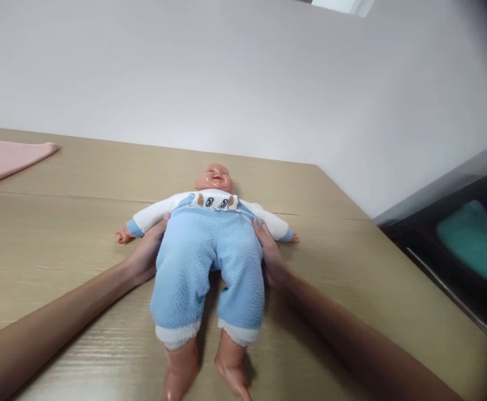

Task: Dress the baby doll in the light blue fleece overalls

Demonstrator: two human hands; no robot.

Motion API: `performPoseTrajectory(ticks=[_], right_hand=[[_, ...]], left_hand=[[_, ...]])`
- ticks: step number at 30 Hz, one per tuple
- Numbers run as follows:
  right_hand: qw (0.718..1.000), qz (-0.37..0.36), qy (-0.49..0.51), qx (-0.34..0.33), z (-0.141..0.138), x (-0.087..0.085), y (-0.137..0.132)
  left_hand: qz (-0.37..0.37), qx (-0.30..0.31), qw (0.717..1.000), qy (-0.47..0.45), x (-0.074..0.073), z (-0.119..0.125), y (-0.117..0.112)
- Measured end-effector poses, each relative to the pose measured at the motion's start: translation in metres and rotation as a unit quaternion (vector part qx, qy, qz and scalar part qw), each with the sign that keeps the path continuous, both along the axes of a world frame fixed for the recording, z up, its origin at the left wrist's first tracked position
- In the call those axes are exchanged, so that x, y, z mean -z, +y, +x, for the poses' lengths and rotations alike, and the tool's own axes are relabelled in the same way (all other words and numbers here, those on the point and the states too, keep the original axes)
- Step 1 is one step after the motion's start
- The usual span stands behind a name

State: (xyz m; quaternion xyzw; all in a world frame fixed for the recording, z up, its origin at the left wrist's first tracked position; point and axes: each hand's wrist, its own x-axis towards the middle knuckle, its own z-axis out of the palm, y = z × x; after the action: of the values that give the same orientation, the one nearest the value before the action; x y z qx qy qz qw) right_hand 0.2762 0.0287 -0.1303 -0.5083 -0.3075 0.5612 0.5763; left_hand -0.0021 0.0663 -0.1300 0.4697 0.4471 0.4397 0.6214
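Observation:
A baby doll [210, 236] lies on its back on the wooden table [80, 234], its head away from me and its bare feet nearest. It wears fuzzy light blue overalls over a white top with blue cuffs, and a face pattern with two eyes shows on the chest. My left hand [146, 255] grips the doll's side at the waist, its fingers mostly hidden by the clothes. On the opposite side, my right hand [272, 253] clasps the waist too, thumb near the front edge of the overalls and the other fingers out of sight.
A folded pink cloth [9, 159] lies at the far left of the table. Behind the table rises a pale wall [210, 78]. Past the right edge is a dark surface with a teal item [475, 242] on it, blurred.

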Motion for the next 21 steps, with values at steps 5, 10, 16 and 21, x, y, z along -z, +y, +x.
performPoseTrajectory(ticks=[5,10,16,21], right_hand=[[0.999,0.046,0.011,-0.019,0.006,0.000,0.006],[0.996,0.077,0.017,-0.041,0.008,-0.004,0.006],[0.996,0.066,-0.045,-0.041,0.010,-0.012,0.003],[0.996,0.077,-0.024,-0.032,0.008,-0.014,0.002]], left_hand=[[-0.033,0.009,0.995,-0.090,-0.005,0.003,-0.003],[0.011,-0.004,0.995,-0.104,-0.002,-0.002,0.005],[-0.009,0.020,0.994,-0.110,-0.004,-0.013,0.016],[0.016,0.023,0.994,-0.103,-0.005,-0.015,0.017]])
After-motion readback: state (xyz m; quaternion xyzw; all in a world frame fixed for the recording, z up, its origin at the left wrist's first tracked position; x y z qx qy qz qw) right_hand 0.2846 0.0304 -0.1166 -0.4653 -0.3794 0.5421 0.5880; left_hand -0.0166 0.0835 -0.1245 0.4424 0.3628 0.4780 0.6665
